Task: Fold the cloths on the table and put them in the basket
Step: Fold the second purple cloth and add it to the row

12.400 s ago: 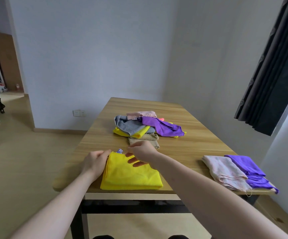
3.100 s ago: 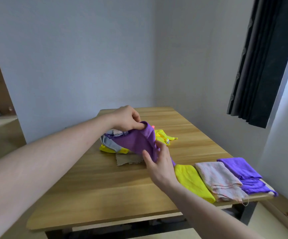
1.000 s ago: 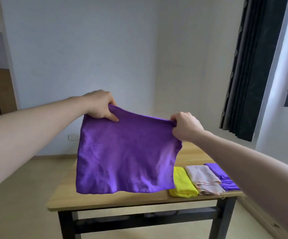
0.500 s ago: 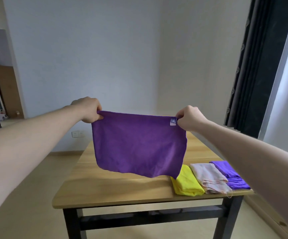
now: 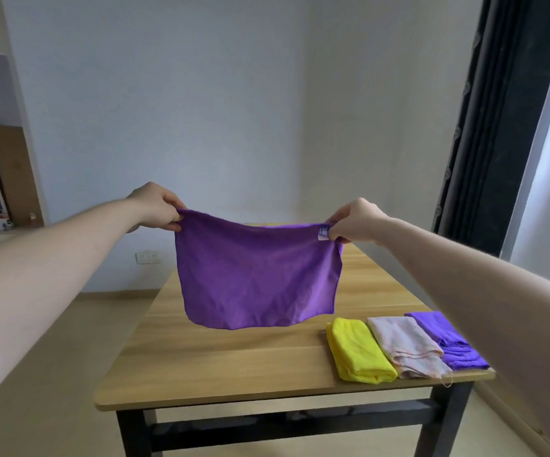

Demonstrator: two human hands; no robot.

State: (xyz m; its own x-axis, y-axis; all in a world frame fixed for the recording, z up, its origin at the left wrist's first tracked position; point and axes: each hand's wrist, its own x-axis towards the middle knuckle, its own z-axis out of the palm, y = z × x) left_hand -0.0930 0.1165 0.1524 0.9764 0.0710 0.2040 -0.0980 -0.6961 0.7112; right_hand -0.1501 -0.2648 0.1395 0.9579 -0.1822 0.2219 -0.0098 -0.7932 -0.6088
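A purple cloth (image 5: 257, 275) hangs in the air above the wooden table (image 5: 220, 364), stretched between both hands. My left hand (image 5: 156, 206) pinches its top left corner. My right hand (image 5: 356, 221) pinches the top right corner, beside a small white label. At the table's near right corner lie three folded cloths side by side: a yellow cloth (image 5: 359, 354), a pale pink cloth (image 5: 405, 347) and a purple folded cloth (image 5: 445, 341). The hanging cloth hides the pile of unfolded cloths behind it. No basket is in view.
A dark curtain (image 5: 497, 127) hangs at the right by a window. A brown board (image 5: 13, 173) leans on the wall at the far left. Bare floor lies left of the table, with a wall socket (image 5: 147, 257) low on the back wall.
The purple cloth went from the pile up into the air, spread out by both hands. In the last half second it hangs a little lower and farther out over the table.
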